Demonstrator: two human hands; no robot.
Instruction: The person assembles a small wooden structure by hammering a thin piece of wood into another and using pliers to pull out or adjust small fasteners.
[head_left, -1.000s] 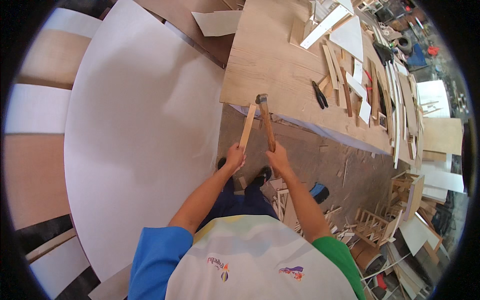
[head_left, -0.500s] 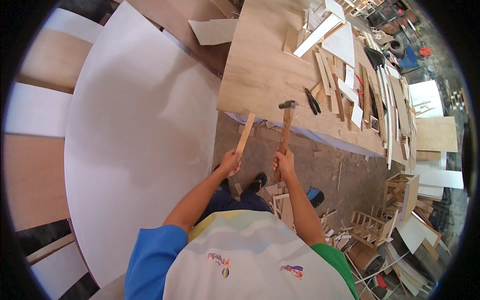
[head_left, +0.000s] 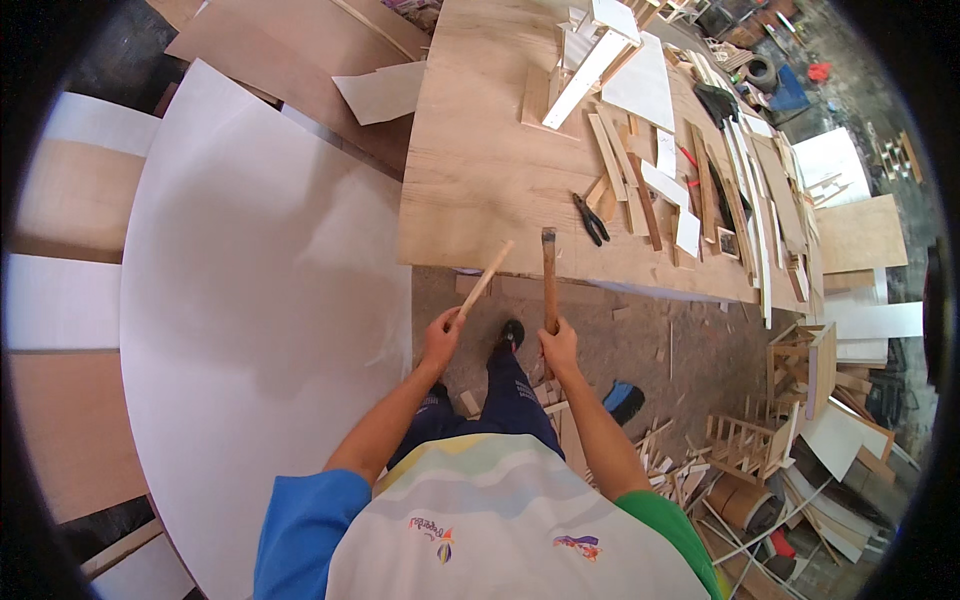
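My left hand [head_left: 442, 340] is closed around the lower end of a narrow wooden strip [head_left: 487, 279], which slants up to the right. In my right hand [head_left: 558, 346] I grip a hammer [head_left: 550, 270] by its wooden handle, its head pointing away from me near the workbench's front edge. Both hands are in front of my body, apart from each other, above the floor. Beyond them stretches a plywood workbench [head_left: 470, 160]. Black-handled pliers [head_left: 591, 219] lie on it, right of the hammer head.
A large white panel [head_left: 260, 280] fills the left side. Wood strips [head_left: 640, 180] and a white wooden frame piece [head_left: 590, 75] lie on the bench. Right of my legs are a blue-and-black brush head [head_left: 624, 401], wood scraps and small wooden frames [head_left: 745, 445] on the floor.
The bench and panel have shifted left in view as I moved. The hammer's head has turned, and the strip is tilted more to the right. Both hands keep their holds.
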